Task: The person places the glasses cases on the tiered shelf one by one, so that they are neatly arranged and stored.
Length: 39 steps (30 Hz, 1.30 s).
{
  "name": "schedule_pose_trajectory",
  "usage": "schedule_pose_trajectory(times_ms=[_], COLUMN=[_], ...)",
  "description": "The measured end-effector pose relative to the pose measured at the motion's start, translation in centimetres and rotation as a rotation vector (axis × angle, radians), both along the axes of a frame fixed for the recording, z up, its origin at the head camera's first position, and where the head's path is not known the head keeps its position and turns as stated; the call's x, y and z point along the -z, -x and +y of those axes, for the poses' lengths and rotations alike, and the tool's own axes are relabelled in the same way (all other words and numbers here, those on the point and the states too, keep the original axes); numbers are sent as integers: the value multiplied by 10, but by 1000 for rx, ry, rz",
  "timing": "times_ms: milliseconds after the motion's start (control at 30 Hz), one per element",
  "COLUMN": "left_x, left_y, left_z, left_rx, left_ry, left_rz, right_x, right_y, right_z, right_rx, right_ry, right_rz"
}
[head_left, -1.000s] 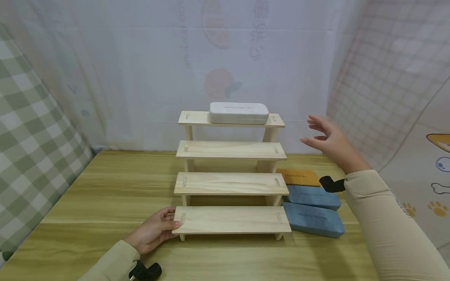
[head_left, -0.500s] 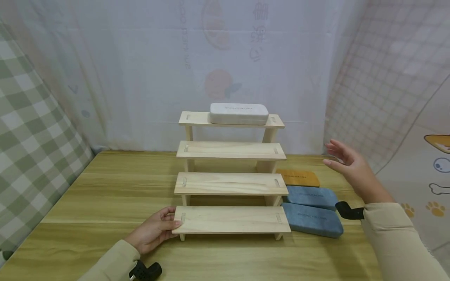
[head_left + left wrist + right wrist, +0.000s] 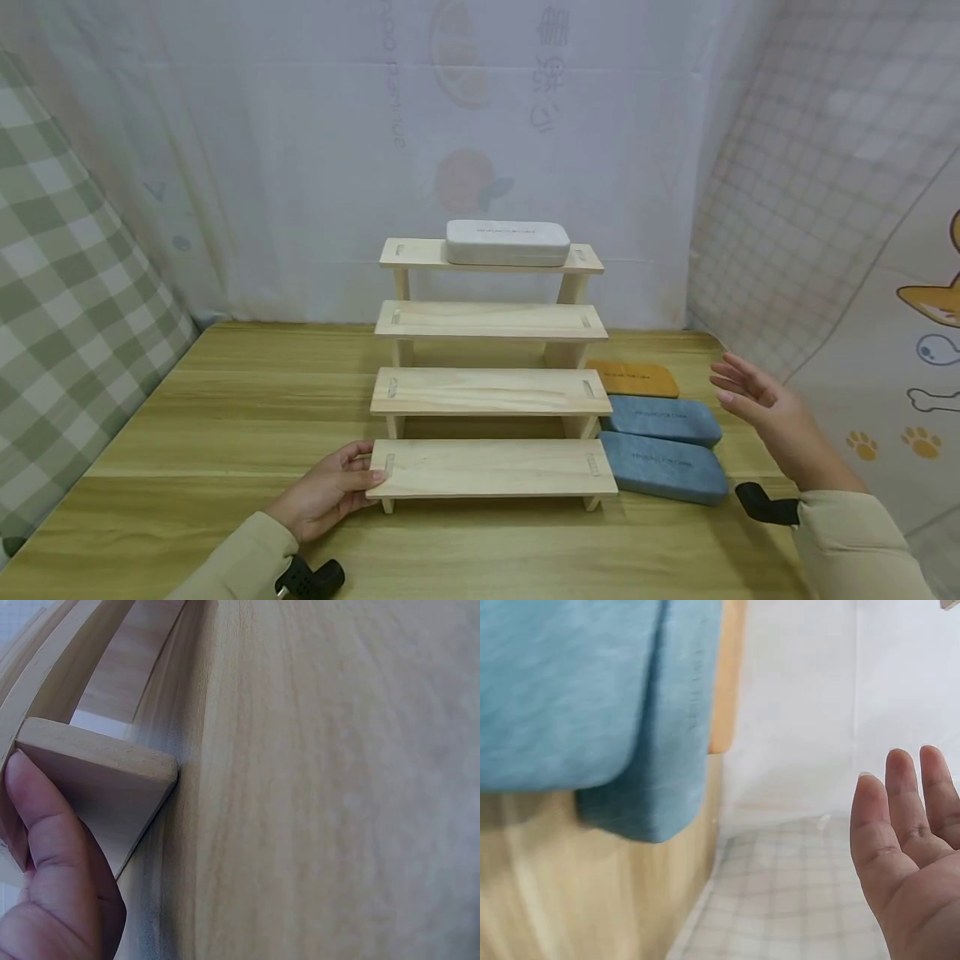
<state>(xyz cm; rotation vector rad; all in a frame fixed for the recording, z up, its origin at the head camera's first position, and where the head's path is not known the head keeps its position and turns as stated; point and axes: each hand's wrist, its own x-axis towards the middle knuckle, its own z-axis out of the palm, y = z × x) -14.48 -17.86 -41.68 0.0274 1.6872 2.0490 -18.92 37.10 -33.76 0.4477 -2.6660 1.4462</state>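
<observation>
A stepped wooden display stand (image 3: 491, 468) with several shelves stands mid-table. My left hand (image 3: 330, 492) grips the left end of its lowest shelf, thumb on top and fingers under the edge; the left wrist view shows a finger against the stand's leg (image 3: 97, 750). On the top shelf lies a white glasses case (image 3: 508, 243). Right of the stand, two blue cases (image 3: 663, 468) and an orange case (image 3: 633, 379) lie in a row. My right hand (image 3: 772, 417) hovers beyond their right side, fingers loosely extended, holding nothing.
The wood-grain table (image 3: 225, 417) ends at a pale printed curtain (image 3: 300, 167) behind. Green checked cloth (image 3: 67, 292) slopes along the left. A white cloth with paw prints (image 3: 862, 333) hangs on the right.
My right hand has moved down and to the right, from beside the upper shelves to near the blue cases. The left hand keeps its hold on the lowest shelf.
</observation>
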Motion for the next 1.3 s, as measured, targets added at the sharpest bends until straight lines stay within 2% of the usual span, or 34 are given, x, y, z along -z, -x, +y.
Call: schedule_pose_trajectory(times_ms=[100, 267, 400, 667, 967, 1200, 1300], left_x=[0, -1, -1, -1, -1, 0, 0], left_y=[0, 0, 0, 0, -1, 0, 0], left_z=[0, 0, 0, 0, 0, 0, 0], left_rx=[3, 5, 3, -2, 3, 4, 5], left_ry=[-5, -13, -11, -18, -12, -11, -11], left_rz=[-1, -5, -6, -12, -8, -8, -10], right_x=[8, 20, 28, 40, 46, 51, 51], right_y=[-7, -18, -23, -30, -33, -32, -31], right_z=[5, 12, 15, 20, 17, 14, 14], right_rx=[-3, 24, 41, 16, -7, 10, 5], right_ry=[-26, -90, -122, -146, -230, -331, -335], right_rz=[-43, -163, -220, -331, -385, -325, -344])
